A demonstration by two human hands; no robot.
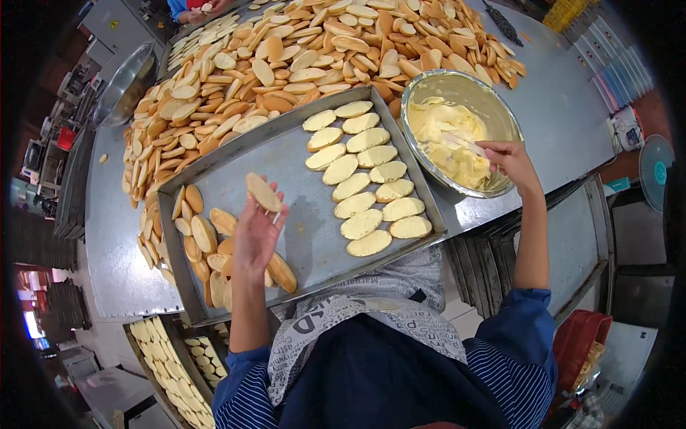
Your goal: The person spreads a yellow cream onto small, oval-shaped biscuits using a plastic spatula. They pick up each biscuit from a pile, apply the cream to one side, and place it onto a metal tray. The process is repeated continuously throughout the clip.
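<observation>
Head view, and closest to the body there's white cloth printed with dark lettering (429, 325) (skewed by the lens). Just beyond, the left hand (255, 232) pinches a pale-faced, brown-edged oval bread slice (264, 192) at its fingertips, long axis slanting upper left to lower right, above a grey metal tray (282, 159). Yellow-topped oval slices (369, 242) line its right side. Rightward, well apart from the held slice, the right hand (511, 163) pinches a white spatula (461, 141) over a shiny steel bowl (502, 114) of cream. Farther out spreads a heap of plain golden bread (307, 50); beyond, a grey cabinet (113, 24) wears a yellow triangular sign.
</observation>
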